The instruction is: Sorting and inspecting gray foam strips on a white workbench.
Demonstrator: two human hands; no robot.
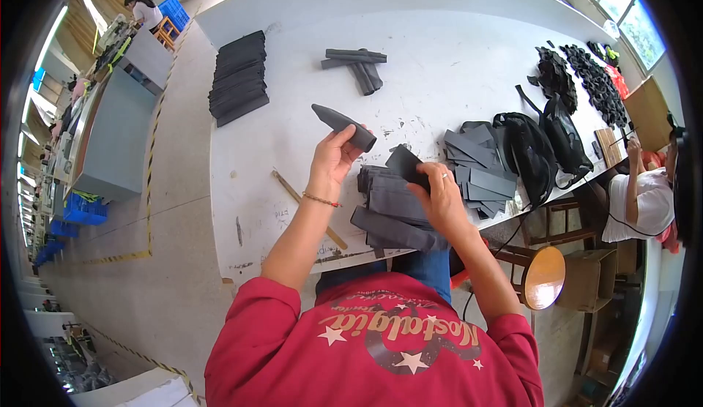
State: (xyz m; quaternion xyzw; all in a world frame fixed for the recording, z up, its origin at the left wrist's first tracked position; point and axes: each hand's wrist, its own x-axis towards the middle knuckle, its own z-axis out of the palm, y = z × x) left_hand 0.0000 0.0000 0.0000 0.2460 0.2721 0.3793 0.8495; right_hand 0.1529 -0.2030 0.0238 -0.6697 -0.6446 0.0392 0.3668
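My left hand [331, 161] pinches a dark grey fabric sleeve [337, 120], its narrow end pointing up and left, above the white table. My right hand [446, 203] grips a flat dark fabric piece [400, 161] between thumb and fingers, just over a stack of grey fabric strips [395, 200]. The two held pieces are apart. Beyond them, several rolled fabric pieces [354, 60] lie crossed on each other. Left of my left forearm, a thin wooden stick [331, 233] lies slantwise near the table's front edge.
A neat row of dark folded pieces [240, 74] lies at the table's far left. On the right are fanned grey pieces [485, 180], black bags [529, 147] and black heaps [555, 74]. A round wooden stool [545, 277] stands right of me. Another person [643, 200] sits beyond it.
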